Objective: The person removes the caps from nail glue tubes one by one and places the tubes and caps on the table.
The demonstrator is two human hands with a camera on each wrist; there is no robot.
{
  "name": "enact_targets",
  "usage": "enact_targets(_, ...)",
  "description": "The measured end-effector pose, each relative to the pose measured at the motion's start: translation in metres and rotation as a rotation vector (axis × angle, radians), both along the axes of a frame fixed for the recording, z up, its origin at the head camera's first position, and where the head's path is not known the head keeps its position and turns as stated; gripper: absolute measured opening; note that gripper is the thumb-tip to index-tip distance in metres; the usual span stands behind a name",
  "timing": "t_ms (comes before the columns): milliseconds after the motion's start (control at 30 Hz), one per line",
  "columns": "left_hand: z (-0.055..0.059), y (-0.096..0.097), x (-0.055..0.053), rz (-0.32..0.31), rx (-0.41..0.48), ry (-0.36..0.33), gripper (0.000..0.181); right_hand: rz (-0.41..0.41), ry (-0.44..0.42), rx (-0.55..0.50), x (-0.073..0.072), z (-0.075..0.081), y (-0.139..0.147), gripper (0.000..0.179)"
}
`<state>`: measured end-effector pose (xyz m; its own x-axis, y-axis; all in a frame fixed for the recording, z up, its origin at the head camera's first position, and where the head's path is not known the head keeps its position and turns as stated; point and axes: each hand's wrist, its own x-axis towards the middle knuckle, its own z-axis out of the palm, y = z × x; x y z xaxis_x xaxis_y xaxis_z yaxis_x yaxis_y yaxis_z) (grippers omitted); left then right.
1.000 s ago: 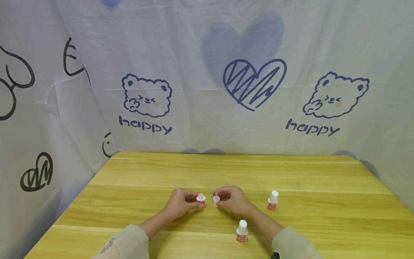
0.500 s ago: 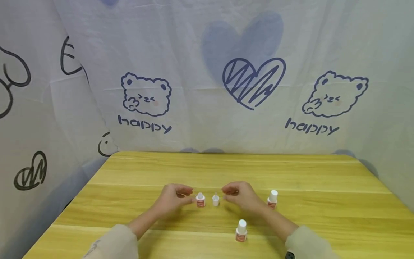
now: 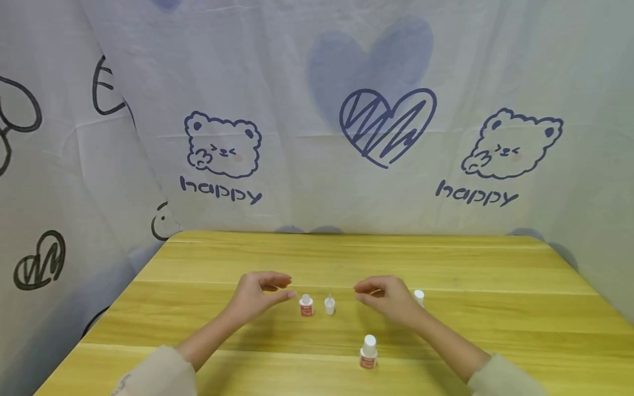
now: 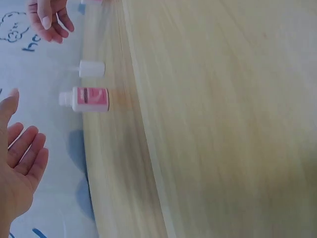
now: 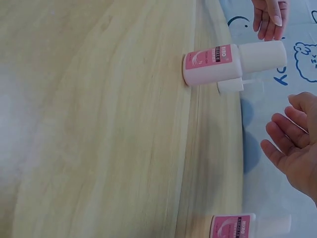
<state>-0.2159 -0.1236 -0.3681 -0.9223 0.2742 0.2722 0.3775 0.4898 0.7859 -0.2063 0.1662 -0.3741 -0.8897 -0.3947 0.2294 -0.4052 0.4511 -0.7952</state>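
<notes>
An uncapped white bottle (image 3: 306, 306) with a pink-red label stands upright on the table, its pale nozzle showing. Just right of it, its white cap (image 3: 329, 307) rests with a thin stem pointing up. My left hand (image 3: 257, 294) hovers to the left of the bottle, fingers relaxed and holding nothing. On the other side, my right hand (image 3: 388, 297) is held apart from the cap, also with nothing in it. The left wrist view shows the bottle (image 4: 91, 99) and cap (image 4: 92, 69) side by side, away from the fingers.
A capped bottle (image 3: 368, 352) of the same kind stands nearer the front. Another capped bottle (image 3: 419, 297) is partly hidden behind my right hand. Behind the wooden table (image 3: 238, 253) hangs a white cloth (image 3: 297, 110) with blue drawings.
Both hands have let go, the left of the bottle and the right of the cap, and drawn outward from them. Bottle and cap now stand by themselves on the table.
</notes>
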Motion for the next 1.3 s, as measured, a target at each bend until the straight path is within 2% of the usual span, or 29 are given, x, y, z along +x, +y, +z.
enact_targets(133, 0.005, 0.006, 0.007, -0.021, 0.021, -0.003, 0.030, 0.022, 0.008, -0.008, 0.007, 0.005, 0.004, 0.025)
enact_targets(300, 0.007, 0.017, 0.018, -0.088, 0.011, -0.004, 0.030, 0.042, 0.025, -0.010, 0.018, 0.009, 0.008, 0.025)
enact_targets(467, 0.002, 0.026, 0.027, -0.186, 0.028, 0.005, 0.030, 0.049, 0.102, 0.008, 0.026, 0.008, 0.010, 0.023)
enact_targets(567, -0.002, 0.033, 0.031, -0.251, 0.045, 0.053, 0.029, 0.044, 0.153, 0.001, 0.030, 0.005, 0.011, 0.022)
enact_targets(733, -0.008, 0.046, 0.038, -0.314, 0.048, 0.074, 0.030, 0.052, 0.178, -0.022, 0.040, 0.001, 0.015, 0.021)
enact_targets(833, -0.014, 0.053, 0.042, -0.335, 0.052, 0.062, 0.032, 0.064, 0.175, -0.030, 0.046, 0.000, 0.017, 0.022)
enact_targets(1033, -0.025, 0.065, 0.047, -0.337, 0.064, 0.045, 0.036, 0.068, 0.170, -0.028, 0.053, -0.003, 0.018, 0.023)
enact_targets(1300, -0.035, 0.077, 0.051, -0.334, 0.083, -0.018, 0.037, 0.103, 0.220, -0.048, 0.055, -0.012, 0.019, 0.021)
